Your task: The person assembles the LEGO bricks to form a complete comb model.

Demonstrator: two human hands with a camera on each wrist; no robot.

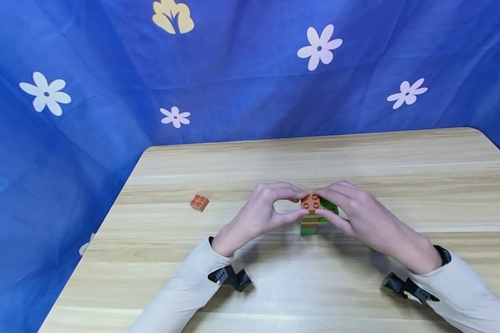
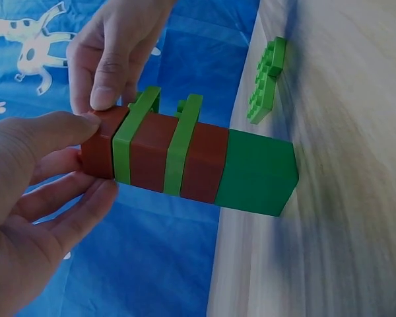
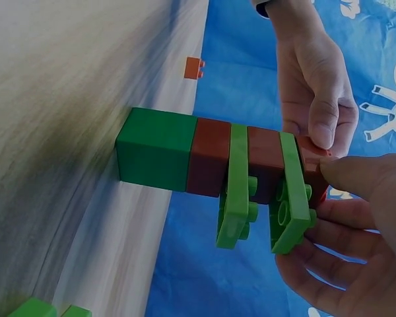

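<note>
A small tower of toy building bricks stands upright on the table. Its base is a dark green brick point(image 2: 257, 172), and above it reddish-brown bricks alternate with two thin light green plates point(image 3: 234, 211) that jut out to the right. The top reddish-brown brick point(image 1: 310, 202) has round studs. My left hand point(image 1: 262, 206) pinches this brick between thumb and fingers from the left side. From the right, my right hand point(image 1: 360, 215) grips the same brick, its thumb on the near side and fingers on the far side.
A loose orange-brown brick point(image 1: 199, 202) lies on the wooden table point(image 1: 250, 166) to the left. Light green studded bricks point(image 2: 264, 92) lie to the right of the tower, partly hidden by the right arm in the head view. A blue flowered cloth point(image 1: 241, 69) hangs behind.
</note>
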